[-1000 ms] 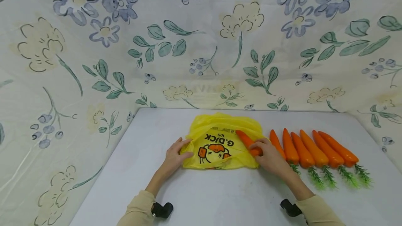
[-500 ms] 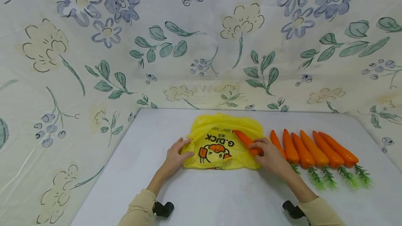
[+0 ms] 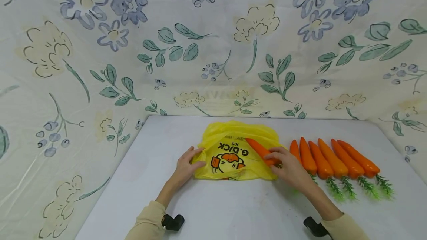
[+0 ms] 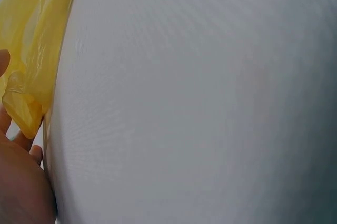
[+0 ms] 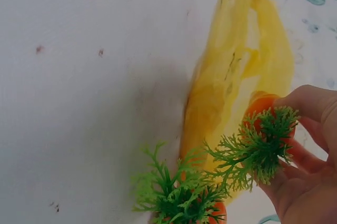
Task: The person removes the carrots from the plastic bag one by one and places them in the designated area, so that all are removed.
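Observation:
A yellow plastic bag [image 3: 230,151], printed with a cartoon duck and dark letters, lies with its mouth toward me. My left hand [image 3: 186,164] holds the bag's left edge, the thumb over it; a folded yellow corner shows by the fingers in the left wrist view. At the bag's right side, my right hand [image 3: 288,166] grips an orange toy carrot [image 3: 255,147] near its thick end. Its pointed end lies in the bag's mouth, aimed to the far left. In the right wrist view its green leafy top [image 5: 260,150] sticks out beside the fingers.
Right of the bag, several more carrots [image 3: 337,158] lie in a row, tips away from me, leafy tops [image 3: 368,188] toward me. The leftmost is partly hidden by my right hand. A floral sheet [image 3: 213,62] hangs behind the white table [image 3: 166,129].
The gripped carrot has slid slightly left, farther over the bag's print. My right forearm has shifted a little right, and the leftmost carrot's tip shows slightly farther right. My left hand has barely moved.

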Motion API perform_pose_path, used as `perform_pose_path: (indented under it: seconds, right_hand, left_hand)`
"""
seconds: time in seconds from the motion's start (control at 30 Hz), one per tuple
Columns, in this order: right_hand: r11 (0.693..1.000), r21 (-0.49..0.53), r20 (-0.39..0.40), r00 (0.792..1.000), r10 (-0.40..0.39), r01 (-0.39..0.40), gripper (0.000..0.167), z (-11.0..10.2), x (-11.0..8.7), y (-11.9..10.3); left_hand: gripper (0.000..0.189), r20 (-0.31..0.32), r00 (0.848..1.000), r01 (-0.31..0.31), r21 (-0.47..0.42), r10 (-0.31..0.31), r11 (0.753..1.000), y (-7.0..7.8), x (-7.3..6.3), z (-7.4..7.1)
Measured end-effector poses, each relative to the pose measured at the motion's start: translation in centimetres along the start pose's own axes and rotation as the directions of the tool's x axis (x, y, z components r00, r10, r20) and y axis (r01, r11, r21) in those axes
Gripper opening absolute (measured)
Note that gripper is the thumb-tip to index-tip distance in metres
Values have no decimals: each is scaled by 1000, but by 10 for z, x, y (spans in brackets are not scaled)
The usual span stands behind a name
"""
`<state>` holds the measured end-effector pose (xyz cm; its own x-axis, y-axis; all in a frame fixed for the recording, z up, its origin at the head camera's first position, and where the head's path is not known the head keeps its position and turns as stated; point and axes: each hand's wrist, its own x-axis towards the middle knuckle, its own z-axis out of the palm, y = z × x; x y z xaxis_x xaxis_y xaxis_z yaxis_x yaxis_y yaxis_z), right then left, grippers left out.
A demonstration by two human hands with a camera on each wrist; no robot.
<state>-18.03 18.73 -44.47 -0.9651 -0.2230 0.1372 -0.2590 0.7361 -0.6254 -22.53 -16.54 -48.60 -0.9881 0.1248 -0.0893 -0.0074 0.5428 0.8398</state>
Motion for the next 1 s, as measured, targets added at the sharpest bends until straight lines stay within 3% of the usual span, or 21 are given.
perform_pose_path:
  seconds: [0.63,1.0]
  right_hand:
    - [999,22,-72,997,-42,44,30,-1,-9,-3]
    - [995,82,-112,993,-38,47,30,-15,-17,15]
  left_hand:
    - [59,-7,1000,10,8,-10,1000,-1,0,0]
    - [58,-14,1000,5,2,-5,1000,-2,1,1]
